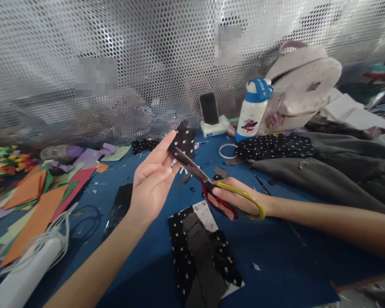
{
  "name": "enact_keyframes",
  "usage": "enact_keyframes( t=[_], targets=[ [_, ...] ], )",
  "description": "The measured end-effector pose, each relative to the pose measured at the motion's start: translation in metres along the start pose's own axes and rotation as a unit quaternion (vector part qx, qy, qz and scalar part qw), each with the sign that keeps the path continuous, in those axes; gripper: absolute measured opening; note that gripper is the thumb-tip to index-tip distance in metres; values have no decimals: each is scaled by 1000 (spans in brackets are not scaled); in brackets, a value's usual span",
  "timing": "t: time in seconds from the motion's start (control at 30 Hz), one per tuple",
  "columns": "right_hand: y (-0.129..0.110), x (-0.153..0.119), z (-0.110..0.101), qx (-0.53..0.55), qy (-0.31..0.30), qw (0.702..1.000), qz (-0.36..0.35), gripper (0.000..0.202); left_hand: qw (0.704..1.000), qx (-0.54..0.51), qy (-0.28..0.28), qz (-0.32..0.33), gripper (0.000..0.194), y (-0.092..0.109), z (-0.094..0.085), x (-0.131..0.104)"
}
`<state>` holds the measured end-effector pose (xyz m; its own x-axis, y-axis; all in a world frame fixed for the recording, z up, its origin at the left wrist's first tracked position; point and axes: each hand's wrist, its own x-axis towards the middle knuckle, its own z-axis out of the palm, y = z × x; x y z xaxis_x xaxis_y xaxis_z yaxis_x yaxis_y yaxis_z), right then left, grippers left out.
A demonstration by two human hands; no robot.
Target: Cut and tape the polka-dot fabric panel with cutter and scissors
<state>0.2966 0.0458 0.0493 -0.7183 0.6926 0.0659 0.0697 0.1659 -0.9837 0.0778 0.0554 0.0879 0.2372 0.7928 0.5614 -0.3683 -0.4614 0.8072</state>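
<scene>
My left hand grips a small piece of black fabric with white dots between its fingers, raised over the blue table. In my right hand are scissors with one yellow and one red handle loop. Their blades point up and left, nearly together, and lie at the lower edge of the fabric piece beside my left fingers. Below, on the table, rests a white card partly covered with dotted black fabric and dark grey strips.
Coloured paper, a white power strip and a dark phone lie left. Behind stand another phone and a bottle. A backpack and grey cloth are right. Perforated metal backs the table.
</scene>
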Motion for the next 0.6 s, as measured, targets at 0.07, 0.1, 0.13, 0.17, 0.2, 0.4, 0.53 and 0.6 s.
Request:
enact_keyframes(
  t=[0.07,0.1,0.13,0.17,0.2,0.4,0.53,0.6],
  targets=[
    [1,0,0,5,-3,1000,3,52,1000,0,2,-3,24,-1,-1,0],
    [2,0,0,9,-7,1000,0,52,1000,0,3,-6,24,-1,-1,0],
    [3,0,0,12,-10,1000,-5,52,1000,1,4,-8,25,-1,-1,0],
    [4,0,0,13,-13,1000,-15,52,1000,3,4,-10,25,-2,-1,-1],
    [5,0,0,12,-13,1000,-22,53,1000,5,5,-11,26,-2,-2,-1],
    [7,0,1,22,-9,1000,-19,53,1000,-4,6,-13,26,-2,-2,-2],
    [8,-1,2,21,-4,1000,-19,54,1000,2,2,-9,25,-2,-2,-2],
    [10,-1,2,14,0,1000,-19,56,1000,3,5,-5,25,-2,-2,-1]
  ],
)
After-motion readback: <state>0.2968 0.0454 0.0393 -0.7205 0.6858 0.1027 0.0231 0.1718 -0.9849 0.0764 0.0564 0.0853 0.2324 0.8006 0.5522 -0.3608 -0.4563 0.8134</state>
